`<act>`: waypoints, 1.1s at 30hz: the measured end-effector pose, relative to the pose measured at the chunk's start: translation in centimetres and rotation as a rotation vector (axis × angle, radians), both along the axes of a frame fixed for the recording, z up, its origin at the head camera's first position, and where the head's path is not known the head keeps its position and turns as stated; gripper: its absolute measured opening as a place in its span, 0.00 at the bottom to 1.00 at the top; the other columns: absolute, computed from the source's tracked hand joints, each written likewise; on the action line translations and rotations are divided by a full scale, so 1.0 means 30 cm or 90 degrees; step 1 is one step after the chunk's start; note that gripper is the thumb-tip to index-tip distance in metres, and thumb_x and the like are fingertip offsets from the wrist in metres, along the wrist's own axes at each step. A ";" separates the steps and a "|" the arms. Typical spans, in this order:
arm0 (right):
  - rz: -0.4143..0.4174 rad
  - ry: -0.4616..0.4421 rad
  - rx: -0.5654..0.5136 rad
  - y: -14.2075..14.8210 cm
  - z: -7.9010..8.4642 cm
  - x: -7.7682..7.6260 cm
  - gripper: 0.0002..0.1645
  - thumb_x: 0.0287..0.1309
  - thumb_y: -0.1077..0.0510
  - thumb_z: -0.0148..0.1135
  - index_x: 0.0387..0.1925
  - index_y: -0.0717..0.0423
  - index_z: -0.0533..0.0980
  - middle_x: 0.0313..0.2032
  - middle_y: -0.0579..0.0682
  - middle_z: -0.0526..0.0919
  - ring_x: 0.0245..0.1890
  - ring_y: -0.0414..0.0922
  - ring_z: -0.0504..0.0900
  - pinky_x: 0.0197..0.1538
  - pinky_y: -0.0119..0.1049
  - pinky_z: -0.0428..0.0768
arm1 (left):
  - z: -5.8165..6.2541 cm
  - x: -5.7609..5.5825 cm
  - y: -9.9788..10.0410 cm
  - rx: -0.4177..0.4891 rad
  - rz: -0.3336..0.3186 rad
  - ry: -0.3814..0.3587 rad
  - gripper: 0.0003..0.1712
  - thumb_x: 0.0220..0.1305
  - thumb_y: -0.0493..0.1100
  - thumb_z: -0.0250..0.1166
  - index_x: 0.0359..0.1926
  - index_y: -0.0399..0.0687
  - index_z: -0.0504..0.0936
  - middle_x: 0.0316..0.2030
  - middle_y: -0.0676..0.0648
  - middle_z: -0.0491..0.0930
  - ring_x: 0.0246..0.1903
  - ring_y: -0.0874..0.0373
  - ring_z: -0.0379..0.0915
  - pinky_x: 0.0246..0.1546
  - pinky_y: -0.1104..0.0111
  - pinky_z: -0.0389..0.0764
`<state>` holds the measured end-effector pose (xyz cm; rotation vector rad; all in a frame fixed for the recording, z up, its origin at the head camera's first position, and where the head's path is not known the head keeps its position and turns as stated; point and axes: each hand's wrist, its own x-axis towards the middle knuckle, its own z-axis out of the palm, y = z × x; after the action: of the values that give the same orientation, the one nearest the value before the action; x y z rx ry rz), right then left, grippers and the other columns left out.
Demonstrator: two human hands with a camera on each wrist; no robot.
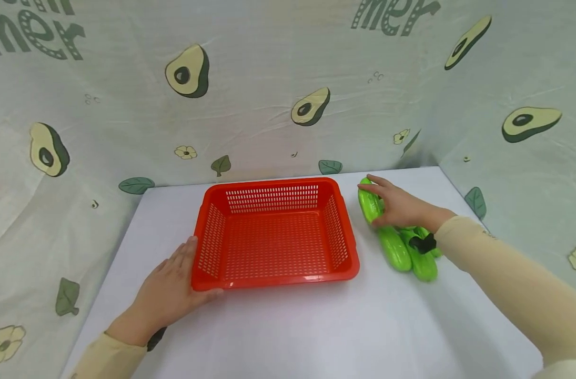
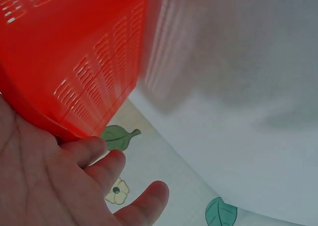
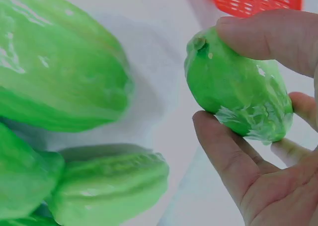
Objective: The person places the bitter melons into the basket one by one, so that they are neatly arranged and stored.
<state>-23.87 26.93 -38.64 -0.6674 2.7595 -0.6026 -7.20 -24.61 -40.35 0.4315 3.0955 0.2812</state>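
Observation:
My left hand (image 1: 169, 289) rests against the front left corner of a red plastic basket (image 1: 273, 282), its fingers straight along the side and the thumb at the front rim. The left wrist view shows the palm right at the basket's rim (image 2: 30, 107). To the right of the basket, my right hand (image 1: 401, 208) holds a glossy, bright green oblong vegetable (image 3: 238, 87) between thumb and fingers. Clear wrap shows wrinkled at one end of it. Several similar green vegetables (image 1: 395, 250) lie under and in front of the right hand, partly hidden by the wrist.
A white tabletop (image 1: 288, 331) lies under everything. Behind it and at both sides hangs a pale cloth (image 1: 264, 63) printed with avocados, leaves and flowers. The basket has slotted walls, and its perforated floor is visible.

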 end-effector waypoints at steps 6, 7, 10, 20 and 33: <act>0.024 0.059 -0.034 0.011 0.073 -0.001 0.57 0.44 0.63 0.80 0.74 0.56 0.60 0.77 0.58 0.44 0.65 0.63 0.66 0.50 0.52 0.82 | -0.014 0.001 -0.001 0.013 -0.003 0.012 0.74 0.48 0.83 0.58 0.76 0.32 0.48 0.73 0.32 0.56 0.69 0.34 0.56 0.59 0.40 0.70; 0.029 0.065 -0.040 0.010 0.089 0.000 0.57 0.43 0.63 0.80 0.74 0.57 0.60 0.77 0.58 0.44 0.65 0.63 0.67 0.50 0.52 0.82 | -0.016 0.001 0.000 0.017 -0.002 0.012 0.74 0.48 0.83 0.59 0.76 0.32 0.47 0.73 0.32 0.56 0.69 0.34 0.56 0.59 0.40 0.70; 0.042 0.067 -0.054 0.003 0.135 0.002 0.58 0.43 0.65 0.80 0.74 0.57 0.60 0.77 0.57 0.43 0.63 0.62 0.69 0.49 0.50 0.83 | -0.021 -0.004 0.006 0.024 -0.002 0.014 0.74 0.48 0.83 0.60 0.77 0.34 0.46 0.73 0.33 0.56 0.69 0.35 0.57 0.58 0.40 0.71; 0.111 0.055 -0.083 -0.148 0.269 0.003 0.57 0.44 0.68 0.79 0.75 0.54 0.61 0.78 0.52 0.43 0.64 0.57 0.68 0.48 0.47 0.84 | -0.019 -0.002 0.014 0.016 0.003 0.026 0.73 0.48 0.83 0.60 0.76 0.31 0.49 0.72 0.32 0.59 0.67 0.34 0.59 0.57 0.41 0.73; 0.231 -0.005 -0.030 -0.526 0.272 -0.003 0.56 0.45 0.60 0.78 0.75 0.43 0.61 0.78 0.47 0.44 0.64 0.50 0.65 0.47 0.39 0.80 | -0.018 -0.003 0.008 0.001 0.017 0.004 0.75 0.46 0.87 0.52 0.76 0.33 0.48 0.73 0.34 0.56 0.69 0.36 0.57 0.59 0.41 0.70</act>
<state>-23.96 11.14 -30.49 -1.1377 2.5300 -0.5858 -7.29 -24.39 -40.89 0.3915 3.1099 0.2824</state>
